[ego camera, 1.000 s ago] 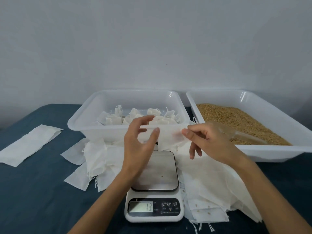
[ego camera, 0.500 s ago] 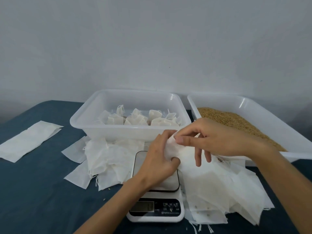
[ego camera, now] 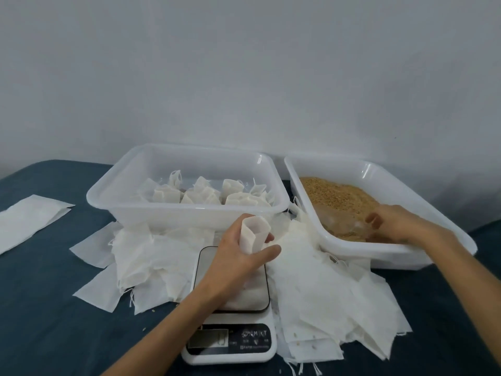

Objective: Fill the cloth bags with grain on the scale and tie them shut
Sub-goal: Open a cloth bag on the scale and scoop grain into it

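Two tubs [ego camera: 187, 213], one scale [ego camera: 230, 316]; left hand [ego camera: 238, 256] holds one bag [ego camera: 253, 232].

Left hand [ego camera: 241, 256] gripping, right hand [ego camera: 393, 223] curled.

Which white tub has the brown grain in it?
The right tub, where the right hand is reaching into the grain. The left tub only holds little tied white bags.

A blue-covered table [ego camera: 46, 321] carries a scale [ego camera: 230, 340], two white tubs [ego camera: 187, 213] [ego camera: 379, 256], heaps of empty bags [ego camera: 325, 294] and one flat bag [ego camera: 27, 218] apart at left.
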Action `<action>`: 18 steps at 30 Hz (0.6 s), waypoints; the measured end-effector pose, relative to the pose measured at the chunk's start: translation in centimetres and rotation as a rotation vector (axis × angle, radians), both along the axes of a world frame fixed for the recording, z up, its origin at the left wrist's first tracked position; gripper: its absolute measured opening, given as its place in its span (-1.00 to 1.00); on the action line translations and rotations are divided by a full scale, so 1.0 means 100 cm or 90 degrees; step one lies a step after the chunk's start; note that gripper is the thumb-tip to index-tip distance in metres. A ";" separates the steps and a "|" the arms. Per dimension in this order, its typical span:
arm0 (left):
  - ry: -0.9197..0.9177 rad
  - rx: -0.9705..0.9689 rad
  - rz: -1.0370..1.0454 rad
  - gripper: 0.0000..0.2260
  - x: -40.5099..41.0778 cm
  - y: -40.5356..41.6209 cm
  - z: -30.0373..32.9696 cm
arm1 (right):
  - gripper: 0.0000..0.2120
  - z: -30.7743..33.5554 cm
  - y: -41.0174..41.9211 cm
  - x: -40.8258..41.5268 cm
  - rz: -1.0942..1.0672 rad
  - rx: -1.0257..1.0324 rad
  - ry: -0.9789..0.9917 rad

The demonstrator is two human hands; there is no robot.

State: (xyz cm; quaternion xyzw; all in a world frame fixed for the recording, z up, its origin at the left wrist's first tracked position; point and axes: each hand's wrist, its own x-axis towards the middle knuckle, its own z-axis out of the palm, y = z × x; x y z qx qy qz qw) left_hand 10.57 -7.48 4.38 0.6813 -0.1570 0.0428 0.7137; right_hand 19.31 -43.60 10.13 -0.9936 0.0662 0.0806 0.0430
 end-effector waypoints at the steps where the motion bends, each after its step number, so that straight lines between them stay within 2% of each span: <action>1: -0.001 -0.001 -0.005 -0.72 0.000 0.000 0.000 | -0.67 -0.004 -0.001 0.001 0.008 -0.008 -0.008; 5: -0.007 -0.019 -0.029 -0.82 -0.002 0.001 0.002 | -0.82 -0.012 0.000 0.009 0.026 -0.019 -0.043; 9: -0.036 0.033 0.040 -0.88 -0.001 0.001 0.001 | -0.85 -0.007 -0.011 0.023 -0.006 -0.002 -0.100; 14: -0.061 0.010 0.053 -0.86 0.003 0.000 0.000 | -0.89 0.001 -0.020 0.047 -0.066 -0.093 -0.197; 18: -0.056 0.001 0.057 -0.79 0.007 0.003 -0.003 | -0.79 0.006 -0.008 0.067 -0.073 -0.228 -0.208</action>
